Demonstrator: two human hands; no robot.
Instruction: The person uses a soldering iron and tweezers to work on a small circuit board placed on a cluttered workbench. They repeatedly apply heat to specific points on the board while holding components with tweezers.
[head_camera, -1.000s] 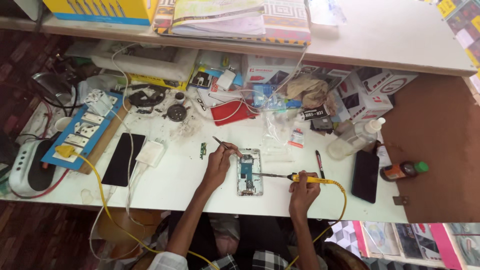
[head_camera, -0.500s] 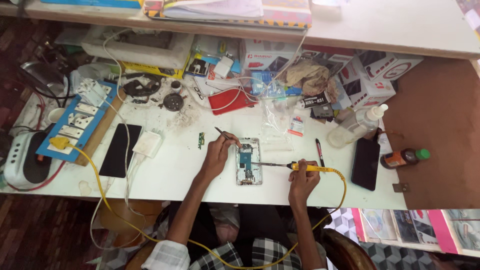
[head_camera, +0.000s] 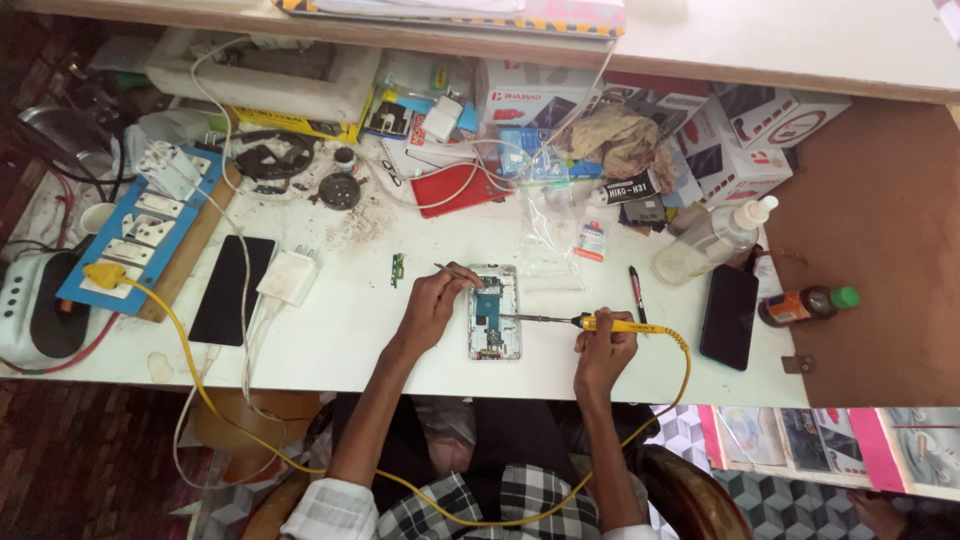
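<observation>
Crowding white workbench (head_camera: 330, 330) — boxes (head_camera: 745, 140), cables.

Bright even light, soft shadows, sharp

Colours at the bench: white worktop (head_camera: 640, 370); opened phone (head_camera: 494, 312) with a silver frame and a blue-and-black interior; soldering iron (head_camera: 600, 324) with a yellow handle and a yellow cord (head_camera: 205, 390). Blue socket board (head_camera: 140, 232) carries white sockets. Black phone (head_camera: 232, 290) beside a white charger (head_camera: 288, 277); second black phone (head_camera: 729, 316). Red case (head_camera: 455, 190). Brown bottle (head_camera: 805, 305), green cap. Small green circuit board (head_camera: 397, 269). The shirt (head_camera: 500, 505) is checked black and white.
</observation>
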